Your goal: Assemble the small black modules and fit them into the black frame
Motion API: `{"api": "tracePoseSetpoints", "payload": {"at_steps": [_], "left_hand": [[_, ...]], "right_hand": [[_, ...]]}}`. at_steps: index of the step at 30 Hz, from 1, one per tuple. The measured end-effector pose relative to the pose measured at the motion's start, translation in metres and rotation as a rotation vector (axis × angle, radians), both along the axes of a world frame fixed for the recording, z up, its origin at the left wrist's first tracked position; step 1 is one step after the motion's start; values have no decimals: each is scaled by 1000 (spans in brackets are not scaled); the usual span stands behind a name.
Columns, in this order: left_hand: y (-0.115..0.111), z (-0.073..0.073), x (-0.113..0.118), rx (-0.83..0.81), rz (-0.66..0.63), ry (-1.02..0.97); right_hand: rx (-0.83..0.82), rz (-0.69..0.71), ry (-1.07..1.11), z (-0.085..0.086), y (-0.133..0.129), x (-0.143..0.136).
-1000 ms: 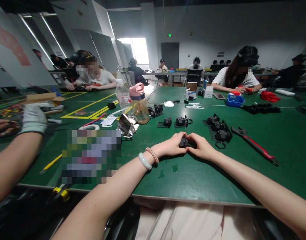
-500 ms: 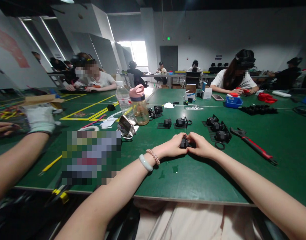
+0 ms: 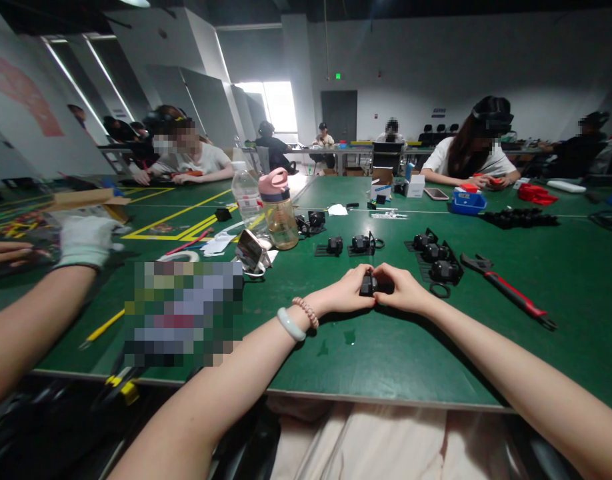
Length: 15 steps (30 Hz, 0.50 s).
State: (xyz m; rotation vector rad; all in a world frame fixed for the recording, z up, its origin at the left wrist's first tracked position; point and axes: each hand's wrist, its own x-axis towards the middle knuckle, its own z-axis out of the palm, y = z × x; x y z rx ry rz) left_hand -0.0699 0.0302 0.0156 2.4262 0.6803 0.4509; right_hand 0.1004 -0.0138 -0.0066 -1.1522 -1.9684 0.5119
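Between my two hands is a small black plastic part [image 3: 369,285], low over the green table [image 3: 401,353]. My left hand [image 3: 350,289], with a bead bracelet and a pale bangle at the wrist, is closed around its left side. The fingers of my right hand [image 3: 400,288] pinch it from the right, thumb below and forefinger on top. Just beyond lie similar black parts [image 3: 360,245] with grid-like plates. More black assemblies [image 3: 439,257] stand in a group to the right, with a black ring [image 3: 440,290] in front of them.
Right of the assemblies lies a red-handled wrench [image 3: 516,297]. A pink-lidded bottle [image 3: 280,213], a clear bottle [image 3: 246,193] and a propped phone [image 3: 252,251] stand left of centre. At the left a co-worker's gloved hand [image 3: 86,240] is close by. A blue bin [image 3: 469,203] sits farther back.
Both hands keep their grip on the black part in nearly the same place. The co-worker's gloved hand at the left has shifted slightly.
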Motion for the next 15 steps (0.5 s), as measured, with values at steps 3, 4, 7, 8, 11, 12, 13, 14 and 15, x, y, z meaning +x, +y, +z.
{"api": "tracePoseSetpoints", "payload": {"at_steps": [3, 4, 7, 8, 11, 12, 13, 14, 15], "left_hand": [[1, 0, 0, 12, 1, 6], [1, 0, 0, 16, 0, 13], [2, 0, 0, 17, 0, 34], [2, 0, -1, 18, 2, 39], [2, 0, -2, 32, 7, 61], [2, -1, -2, 39, 9, 76], [2, 0, -1, 50, 14, 94], [3, 1, -1, 67, 23, 114], [3, 3, 0, 90, 38, 135]], "right_hand": [[5, -36, -44, 1, 0, 0], [1, -47, -58, 1, 0, 0], [-14, -54, -66, 1, 1, 1], [-16, -49, -58, 0, 1, 1], [-19, -31, -35, 0, 2, 1], [-19, -29, -29, 0, 2, 0], [-20, -28, -26, -1, 2, 0], [-19, -29, -23, -1, 2, 0], [-18, -31, -22, -1, 2, 0]]}}
